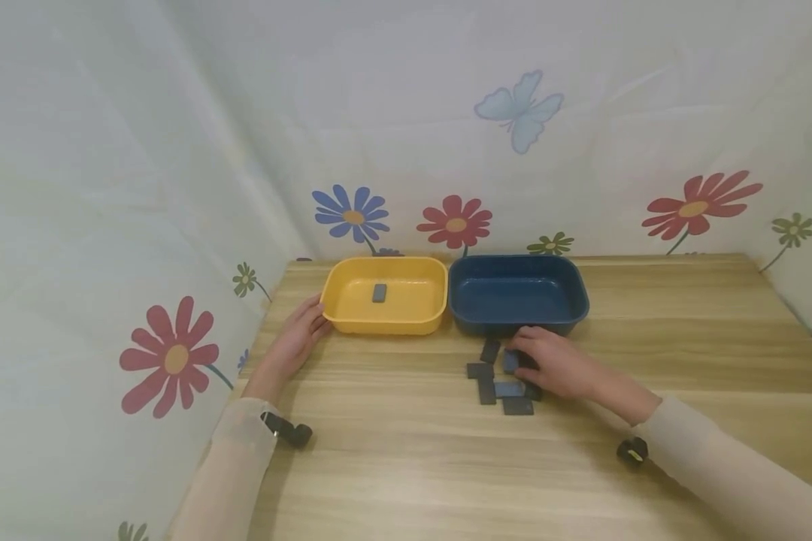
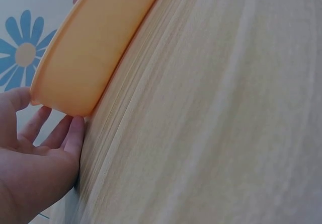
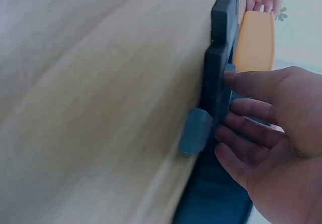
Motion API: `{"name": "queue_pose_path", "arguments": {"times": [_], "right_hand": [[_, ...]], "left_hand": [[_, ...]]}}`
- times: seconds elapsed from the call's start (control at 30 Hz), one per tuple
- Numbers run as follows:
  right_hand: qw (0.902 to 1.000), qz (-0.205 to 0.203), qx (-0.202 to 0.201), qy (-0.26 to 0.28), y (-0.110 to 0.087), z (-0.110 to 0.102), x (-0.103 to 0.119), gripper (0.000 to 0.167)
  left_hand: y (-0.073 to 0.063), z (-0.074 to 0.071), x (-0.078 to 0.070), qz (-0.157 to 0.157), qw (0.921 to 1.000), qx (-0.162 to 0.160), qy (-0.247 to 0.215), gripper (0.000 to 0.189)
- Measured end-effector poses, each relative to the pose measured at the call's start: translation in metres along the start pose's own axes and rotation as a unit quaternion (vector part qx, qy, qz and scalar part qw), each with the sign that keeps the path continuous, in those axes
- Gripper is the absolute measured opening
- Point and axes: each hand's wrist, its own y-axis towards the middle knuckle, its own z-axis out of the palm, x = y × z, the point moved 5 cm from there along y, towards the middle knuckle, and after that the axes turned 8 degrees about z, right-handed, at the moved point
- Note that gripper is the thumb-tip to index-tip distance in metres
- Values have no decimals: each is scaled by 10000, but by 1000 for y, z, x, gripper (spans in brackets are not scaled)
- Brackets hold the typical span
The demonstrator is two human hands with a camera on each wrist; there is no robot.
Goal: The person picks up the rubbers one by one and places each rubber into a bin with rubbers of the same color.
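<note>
My left hand [image 1: 299,330] lies against the left end of the yellow tray [image 1: 387,328]. In the left wrist view its thumb is at the rim and the other fingertips meet the outer end wall. My right hand [image 1: 556,364] is low over a loose group of small flat tiles before the navy tray [image 1: 514,328]. Its thumb and fingertips are around a blue-grey tile [image 1: 510,361]; I cannot tell whether they pinch it. Nearby lie another blue-grey tile [image 1: 510,389] and several dark ones, including a dark tile [image 1: 518,406]. A single grey tile [image 1: 379,293] sits inside the yellow tray.
Both trays stand side by side at the back of the wooden table [image 1: 379,466]. Behind them hangs a pale cloth [image 1: 392,135] printed with flowers and a butterfly. Each wrist has a small black camera on it, such as the left wrist's camera [image 1: 287,430].
</note>
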Motion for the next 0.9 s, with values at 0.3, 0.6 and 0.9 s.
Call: {"name": "queue_pose_path", "arguments": {"times": [0.3,0.6,0.9], "right_hand": [[9994,-308,123,-104,-4,-17,15,36],[9971,-376,-190,630,17,-53,29,36],[9935,42,-440,1048,51,-67,27,37]], "left_hand": [[-1,3,6,-161,9999,-28,35,57],[1,5,-1,-12,10000,2,88,57],[2,2,0,-46,10000,-18,23,59]]}}
